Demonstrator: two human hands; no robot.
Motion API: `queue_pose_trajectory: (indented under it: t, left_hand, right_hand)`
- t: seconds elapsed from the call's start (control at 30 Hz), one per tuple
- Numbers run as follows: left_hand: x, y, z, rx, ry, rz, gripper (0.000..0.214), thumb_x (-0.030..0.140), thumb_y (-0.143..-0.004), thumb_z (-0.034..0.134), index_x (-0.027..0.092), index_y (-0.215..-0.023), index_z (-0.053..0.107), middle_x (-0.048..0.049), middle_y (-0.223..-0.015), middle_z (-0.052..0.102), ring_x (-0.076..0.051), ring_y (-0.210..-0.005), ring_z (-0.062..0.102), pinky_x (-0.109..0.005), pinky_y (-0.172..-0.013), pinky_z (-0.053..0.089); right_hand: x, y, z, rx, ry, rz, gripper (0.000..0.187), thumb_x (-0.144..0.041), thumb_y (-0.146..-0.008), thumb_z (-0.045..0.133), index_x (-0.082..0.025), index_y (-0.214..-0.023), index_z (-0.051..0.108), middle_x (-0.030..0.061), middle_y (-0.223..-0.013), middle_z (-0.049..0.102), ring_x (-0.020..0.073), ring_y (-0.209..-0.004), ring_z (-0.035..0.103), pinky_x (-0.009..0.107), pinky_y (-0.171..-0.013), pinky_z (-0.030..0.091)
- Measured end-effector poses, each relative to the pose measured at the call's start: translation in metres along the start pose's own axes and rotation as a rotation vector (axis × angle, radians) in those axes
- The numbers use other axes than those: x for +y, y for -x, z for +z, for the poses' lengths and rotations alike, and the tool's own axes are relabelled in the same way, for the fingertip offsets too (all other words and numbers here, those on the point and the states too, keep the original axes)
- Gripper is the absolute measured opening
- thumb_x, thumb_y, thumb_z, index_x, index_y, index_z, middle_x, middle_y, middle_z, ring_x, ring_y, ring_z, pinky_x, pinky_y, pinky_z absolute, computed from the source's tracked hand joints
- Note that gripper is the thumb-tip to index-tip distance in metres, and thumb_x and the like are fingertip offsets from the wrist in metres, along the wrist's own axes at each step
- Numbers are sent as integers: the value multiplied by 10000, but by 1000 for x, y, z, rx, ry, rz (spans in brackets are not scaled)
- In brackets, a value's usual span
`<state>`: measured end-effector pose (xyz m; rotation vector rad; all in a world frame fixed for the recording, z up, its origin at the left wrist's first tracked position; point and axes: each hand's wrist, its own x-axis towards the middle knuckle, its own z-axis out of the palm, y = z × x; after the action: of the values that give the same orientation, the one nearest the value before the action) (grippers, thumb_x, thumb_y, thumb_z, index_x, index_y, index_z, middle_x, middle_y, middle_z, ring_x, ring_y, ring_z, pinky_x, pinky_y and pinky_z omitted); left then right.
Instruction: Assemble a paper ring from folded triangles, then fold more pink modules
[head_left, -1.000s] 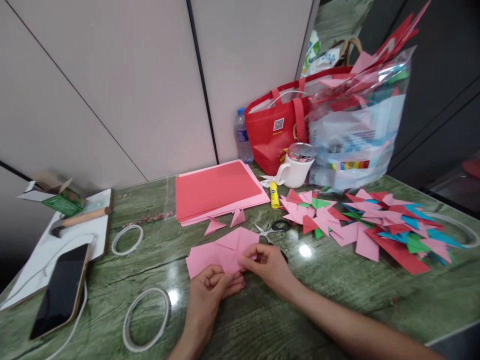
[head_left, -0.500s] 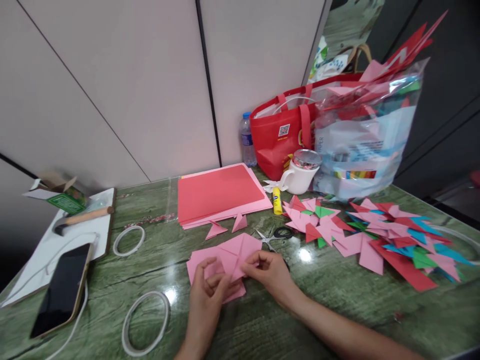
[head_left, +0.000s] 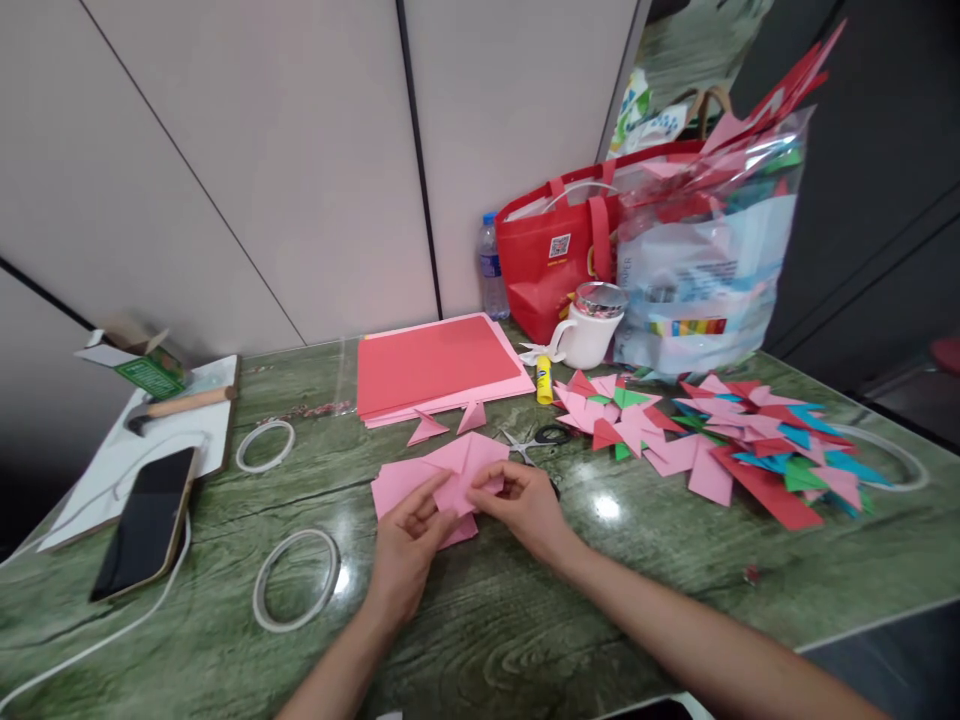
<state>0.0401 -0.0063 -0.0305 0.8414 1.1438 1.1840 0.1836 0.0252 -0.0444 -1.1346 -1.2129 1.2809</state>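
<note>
A pink folded paper piece (head_left: 457,468) lies on the green table (head_left: 487,620) in front of me. My left hand (head_left: 409,545) presses its near left part, fingers pinched on a flap. My right hand (head_left: 521,505) pinches the paper's right side. Two small pink paper triangles (head_left: 446,422) lie just beyond it. Small scissors (head_left: 536,442) rest right behind my right hand.
A stack of red and pink sheets (head_left: 435,368), a yellow glue stick (head_left: 544,380), a white mug (head_left: 592,328), a red bag (head_left: 566,250) and a plastic bag (head_left: 705,270) stand behind. Folded coloured pieces (head_left: 720,450) spread right. Tape rings (head_left: 296,590), a phone (head_left: 146,520) lie left.
The view shifted slightly. My left hand's fingers moved forward onto the pink paper and folded a flap inward; my right hand kept its pinch on the paper's right side.
</note>
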Motion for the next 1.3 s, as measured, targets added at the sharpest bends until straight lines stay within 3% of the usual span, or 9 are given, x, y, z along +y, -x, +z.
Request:
queue_pose_trajectory:
  t: [0.43, 0.6, 0.73, 0.9, 1.03, 1.3]
  left_hand:
    - [-3, 2, 0, 14, 16, 75, 491, 172, -599, 740, 182, -1079, 639, -20, -816, 649, -104, -734, 574, -195, -705, 470]
    - [-2, 3, 1, 1, 118, 38, 406, 221, -644, 709, 207, -1046, 662, 15, -694, 599, -60, -578, 500, -193, -634, 468]
    - [-2, 2, 0, 20, 161, 22, 345, 275, -645, 711, 196, -980, 693, -22, -811, 621, -67, -606, 506, -205, -616, 470]
    - [-4, 1, -2, 6, 59, 49, 436, 241, -632, 724, 166, -1057, 656, 29, -616, 535, -63, -566, 483, -191, -583, 443]
    - [-5, 1, -2, 1, 90, 41, 422, 239, -640, 717, 169, -1052, 658, 21, -648, 573, -62, -573, 501, -186, -577, 446]
    - [-2, 5, 1, -25, 82, -54, 491, 292, -655, 710, 146, -1114, 612, -63, -822, 698, -192, -707, 669, -377, -733, 541]
  right_hand:
    - [-8, 4, 1, 55, 14, -70, 104, -254, -584, 725, -184, -648, 684, 21, -653, 645, 146, -603, 563, 260, -576, 456]
    - [-6, 3, -1, 63, 44, -88, 104, -247, -588, 725, -181, -661, 692, 26, -667, 648, 143, -603, 566, 253, -564, 455]
    - [-6, 3, -1, 51, 47, -88, 110, -243, -592, 724, -172, -669, 693, 29, -669, 655, 141, -605, 571, 247, -571, 456]
    - [-8, 4, -1, 55, 50, -103, 116, -242, -592, 723, -159, -665, 690, 29, -652, 662, 136, -597, 571, 241, -568, 455]
    - [-6, 3, -1, 37, 44, -119, 118, -243, -593, 727, -160, -670, 692, 32, -661, 666, 138, -604, 576, 236, -563, 456]
    - [-4, 5, -1, 74, 78, -186, 100, -247, -606, 732, -173, -661, 694, 20, -658, 629, 129, -593, 568, 229, -546, 453]
